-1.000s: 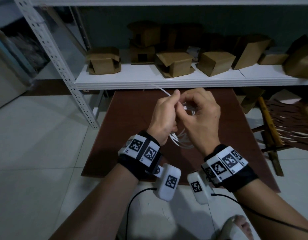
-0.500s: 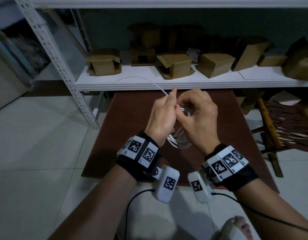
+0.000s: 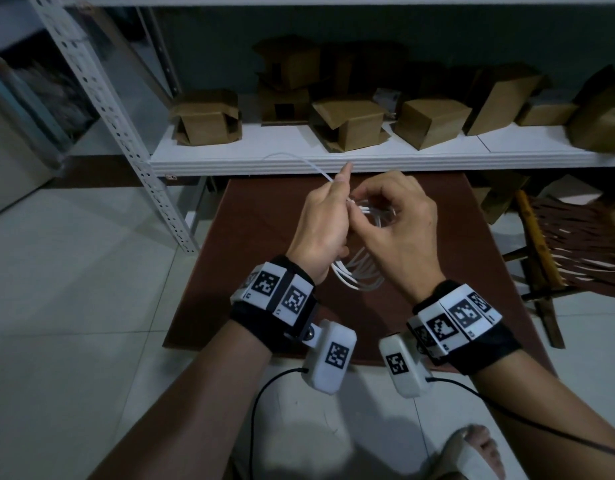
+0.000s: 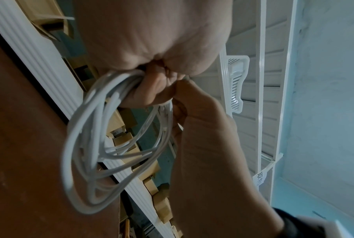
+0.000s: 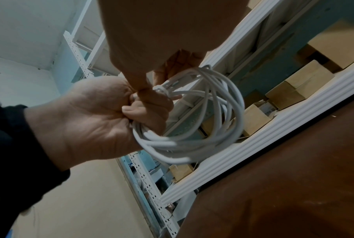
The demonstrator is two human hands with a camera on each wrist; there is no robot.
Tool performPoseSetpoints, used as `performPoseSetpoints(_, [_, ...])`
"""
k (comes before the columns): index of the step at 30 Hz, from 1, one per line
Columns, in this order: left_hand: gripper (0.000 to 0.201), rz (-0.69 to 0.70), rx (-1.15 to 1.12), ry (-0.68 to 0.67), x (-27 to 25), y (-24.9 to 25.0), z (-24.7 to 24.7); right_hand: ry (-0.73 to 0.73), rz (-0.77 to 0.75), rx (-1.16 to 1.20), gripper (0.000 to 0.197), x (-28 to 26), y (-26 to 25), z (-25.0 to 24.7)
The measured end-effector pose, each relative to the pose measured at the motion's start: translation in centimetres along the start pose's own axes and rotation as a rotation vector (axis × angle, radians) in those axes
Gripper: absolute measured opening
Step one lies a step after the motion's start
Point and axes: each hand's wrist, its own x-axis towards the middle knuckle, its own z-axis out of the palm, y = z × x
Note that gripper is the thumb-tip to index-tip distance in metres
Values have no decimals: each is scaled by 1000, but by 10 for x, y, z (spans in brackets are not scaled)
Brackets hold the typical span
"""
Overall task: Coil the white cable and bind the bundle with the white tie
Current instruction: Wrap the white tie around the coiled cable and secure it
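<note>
Left hand: the left hand (image 3: 320,226) has its fingers curled round one side of the white cable (image 3: 359,271) coil, with the forefinger sticking up; it also pinches the tail of the white tie (image 3: 308,164).
Right hand: the right hand (image 3: 399,226) is curled too, thumb and fingertips nipping the bundle at the top of the coil, right against the left hand.
Cable: the white cable is wound into several loose loops that hang down between the two wrists, held up off the brown bench (image 3: 264,230); in the right wrist view the loops (image 5: 192,128) droop from the left fist.
Tie: the white tie is wrapped round the strands where the hands meet (image 5: 162,88); its free end arcs up and off to the left in front of the shelf (image 3: 230,161) edge. How tight it sits I cannot tell.
Boxes on the shelf: a row of brown cardboard boxes (image 3: 351,123) stands on the white shelf behind the bench, several with flaps hanging open; whatever is in them is too dark to make out.
Floor: pale tiles (image 3: 74,271), and the person's foot in a sandal (image 3: 472,455) at the lower right.
</note>
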Motion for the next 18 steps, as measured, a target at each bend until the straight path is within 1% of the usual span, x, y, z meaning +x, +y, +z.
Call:
performPoseSetpoints(3, [44, 24, 20, 12, -1, 0, 0, 2, 5, -15, 7, 0, 0, 1])
performPoseSetpoints(7, [44, 48, 55, 9, 2, -4, 0, 53, 9, -37, 8, -2, -2, 3])
performPoseSetpoints(10, [40, 53, 19, 9, 5, -6, -1, 56, 6, -50, 7, -3, -3, 3])
performPoseSetpoints(13, [44, 34, 2, -13, 11, -10, -2, 59, 12, -65, 5, -4, -3, 4])
performPoseSetpoints(15, [39, 36, 9, -22, 9, -11, 1, 74, 18, -69, 5, -5, -3, 4])
performPoseSetpoints(18, [30, 41, 7, 32, 5, -6, 3, 86, 23, -73, 5, -5, -2, 5])
